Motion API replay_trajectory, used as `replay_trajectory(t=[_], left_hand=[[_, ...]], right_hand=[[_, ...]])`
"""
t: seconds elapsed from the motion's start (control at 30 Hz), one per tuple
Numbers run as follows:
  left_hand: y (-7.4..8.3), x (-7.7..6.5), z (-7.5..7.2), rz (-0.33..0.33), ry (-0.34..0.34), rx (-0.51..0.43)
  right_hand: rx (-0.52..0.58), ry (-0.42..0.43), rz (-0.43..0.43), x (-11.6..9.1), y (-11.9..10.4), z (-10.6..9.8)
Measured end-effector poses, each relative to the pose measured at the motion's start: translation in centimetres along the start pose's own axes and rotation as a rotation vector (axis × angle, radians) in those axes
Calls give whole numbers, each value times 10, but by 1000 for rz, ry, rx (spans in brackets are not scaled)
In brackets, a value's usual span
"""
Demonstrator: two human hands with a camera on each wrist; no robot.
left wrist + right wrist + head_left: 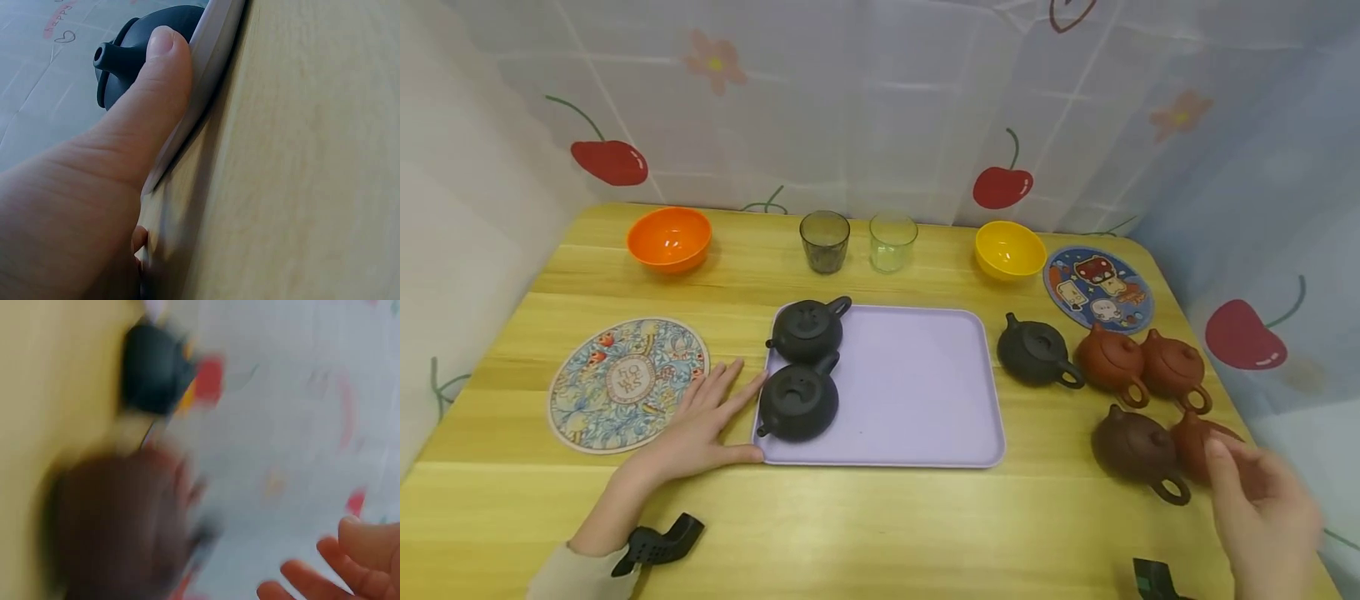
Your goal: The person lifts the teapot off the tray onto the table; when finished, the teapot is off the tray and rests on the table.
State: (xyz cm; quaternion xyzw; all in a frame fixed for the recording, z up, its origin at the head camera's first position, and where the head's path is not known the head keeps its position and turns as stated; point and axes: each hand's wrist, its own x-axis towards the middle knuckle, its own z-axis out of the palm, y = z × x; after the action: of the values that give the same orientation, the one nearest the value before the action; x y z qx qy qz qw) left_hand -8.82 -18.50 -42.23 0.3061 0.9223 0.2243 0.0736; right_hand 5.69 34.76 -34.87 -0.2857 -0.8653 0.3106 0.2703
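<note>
My left hand [700, 425] rests with fingers spread against the left edge of the lilac tray [917, 383], its thumb at the rim [169, 56]. Two black teapots, one rear [808, 331] and one front [799, 402], sit on that side of the tray. At the right, my right hand [1262, 500] is over a reddish-brown teapot [1195, 442], partly covering it. Its fingers look loosely bent, with nothing between them in the right wrist view. Beside that pot stands a dark brown teapot [1135, 446], blurred large in the right wrist view.
A black teapot [1033, 352] and two reddish teapots [1108, 358] stand right of the tray. Along the back are an orange bowl [670, 242], two glasses [825, 242] and a yellow bowl [1010, 250]. Round mats lie left [625, 383] and back right [1101, 287].
</note>
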Motion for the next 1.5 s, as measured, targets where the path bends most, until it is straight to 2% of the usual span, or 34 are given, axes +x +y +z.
replay_trajectory(t=[0.03, 0.07, 0.1, 0.17, 0.23, 0.3, 0.4, 0.47, 0.53, 0.67, 0.8, 1.17, 1.5], left_hand=[[0, 0, 0, -2, -2, 0], [0, 1, 1, -3, -4, 0], [1, 1, 1, -4, -5, -1], [1, 1, 2, -5, -5, -1], [2, 2, 3, -2, -6, -6], [3, 2, 4, 0, -8, -10], [3, 2, 4, 4, -6, -8], [2, 2, 4, 1, -6, -2], [2, 2, 3, 0, -7, 2], [2, 2, 2, -3, -11, 4], [2, 2, 1, -5, -12, 5], [1, 1, 1, -4, -7, 1], [2, 0, 0, -4, -6, 0]], right_hand=[[29, -38, -115, -3, -27, 3], [41, -105, -231, -4, -43, 9], [56, -205, -317, -5, -63, 15], [55, -384, -538, -6, -87, 35], [52, -558, -686, -8, -106, 58], [66, -718, -779, -12, -124, 85], [93, -928, -860, -21, -150, 126], [107, -1028, -892, -26, -164, 151], [130, -1094, -906, -32, -175, 174], [197, -1137, -925, -42, -187, 207], [205, -1140, -931, -50, -191, 221], [252, -1179, -860, -52, -192, 226], [248, -1150, -837, -52, -190, 227]])
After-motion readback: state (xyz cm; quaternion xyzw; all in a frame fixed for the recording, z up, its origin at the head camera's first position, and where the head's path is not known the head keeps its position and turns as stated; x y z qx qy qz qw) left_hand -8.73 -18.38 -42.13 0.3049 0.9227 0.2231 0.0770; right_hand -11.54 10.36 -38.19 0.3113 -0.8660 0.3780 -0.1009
